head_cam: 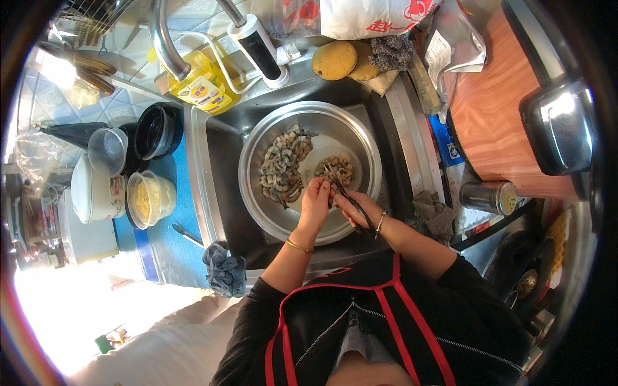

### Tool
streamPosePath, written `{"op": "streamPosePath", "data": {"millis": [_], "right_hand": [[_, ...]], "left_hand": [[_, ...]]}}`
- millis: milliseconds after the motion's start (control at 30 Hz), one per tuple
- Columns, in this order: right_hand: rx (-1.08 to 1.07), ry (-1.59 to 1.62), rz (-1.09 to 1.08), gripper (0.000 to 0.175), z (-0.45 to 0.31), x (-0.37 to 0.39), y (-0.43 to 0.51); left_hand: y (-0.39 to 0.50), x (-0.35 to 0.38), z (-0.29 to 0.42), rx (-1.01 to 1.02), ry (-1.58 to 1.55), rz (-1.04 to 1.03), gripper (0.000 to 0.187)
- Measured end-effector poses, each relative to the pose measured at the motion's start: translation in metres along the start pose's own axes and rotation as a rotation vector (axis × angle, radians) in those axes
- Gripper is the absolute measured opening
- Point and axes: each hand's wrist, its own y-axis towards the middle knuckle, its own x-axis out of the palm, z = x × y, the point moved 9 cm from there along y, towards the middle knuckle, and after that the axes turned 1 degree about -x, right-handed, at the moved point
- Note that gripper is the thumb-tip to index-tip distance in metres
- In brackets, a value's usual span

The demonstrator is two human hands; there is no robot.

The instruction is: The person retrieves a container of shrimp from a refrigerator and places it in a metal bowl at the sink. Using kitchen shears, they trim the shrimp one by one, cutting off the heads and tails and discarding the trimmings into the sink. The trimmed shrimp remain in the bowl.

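A round stainless steel basin (251, 212) stands in the metal sink (224, 207). Raw shrimp (285, 169) are heaped along the basin's left side. To their right, small shrimp pieces (343, 169) lie in a translucent round dish. Over the near part of this dish, my left hand (316, 198) pinches something small between thumb and fingers, probably a shrimp; the fingers hide most of it. My right hand (359, 207) holds dark-handled scissors (355, 205), their blades pointing up and left over the shrimp pieces. Both hands nearly touch.
Behind the sink are a faucet (166, 38), a yellow detergent bottle (207, 87) and yellow round pads (334, 60). Plastic tubs (152, 200) and a crumpled dark cloth (224, 269) sit at left. A grey rag (433, 216), a shaker (487, 198) and a wood-patterned appliance (502, 116) are at right.
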Motion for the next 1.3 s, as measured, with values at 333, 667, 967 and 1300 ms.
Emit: {"op": "streamPosePath", "data": {"millis": [333,667,967,1300], "right_hand": [[0.086,-0.03,-0.004,0.039,0.017,-0.004,0.009],[0.143,-0.011,0.024,0.039,0.012,-0.008,0.008],[0.119,-0.119,0.037,0.041,0.02,-0.008,0.011],[0.134,0.049,-0.033,0.042,0.02,-0.011,0.009]], "left_hand": [[0.016,-0.005,-0.013,-0.112,-0.144,0.057,0.018],[0.015,0.001,-0.011,-0.135,-0.125,-0.008,0.023],[0.024,-0.007,-0.014,-0.13,-0.079,0.062,0.015],[0.02,-0.004,-0.01,-0.169,0.018,-0.066,0.016]]}}
